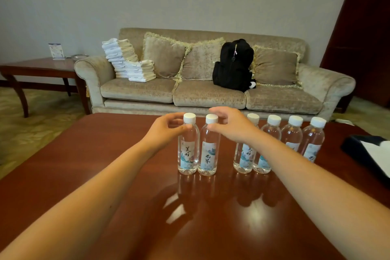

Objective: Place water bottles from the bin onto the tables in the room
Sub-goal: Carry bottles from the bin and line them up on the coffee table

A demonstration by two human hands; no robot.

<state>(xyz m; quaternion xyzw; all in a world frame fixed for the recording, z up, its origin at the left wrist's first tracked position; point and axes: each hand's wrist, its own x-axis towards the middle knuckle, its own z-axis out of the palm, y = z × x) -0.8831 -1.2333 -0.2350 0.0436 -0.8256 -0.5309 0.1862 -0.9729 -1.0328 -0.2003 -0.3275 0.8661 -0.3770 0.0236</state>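
Observation:
Several clear water bottles with white caps stand upright in a row on the glossy red-brown table (101, 167). My left hand (164, 131) curls round the neck of the leftmost bottle (187, 150), thumb on its shoulder and fingers behind the cap. My right hand (234, 126) does the same on the second bottle (207, 154) beside it. Both bottles rest on the tabletop, almost touching each other. To the right, after a small gap, stand the other bottles (292, 133), partly hidden by my right forearm. No bin is in view.
A dark flat object with a white sheet (367, 150) lies at the table's right edge. Beyond the table is a beige sofa (209, 95) with a black backpack (232, 65) and stacked towels (126, 59). A wooden side table (38, 67) stands at the left.

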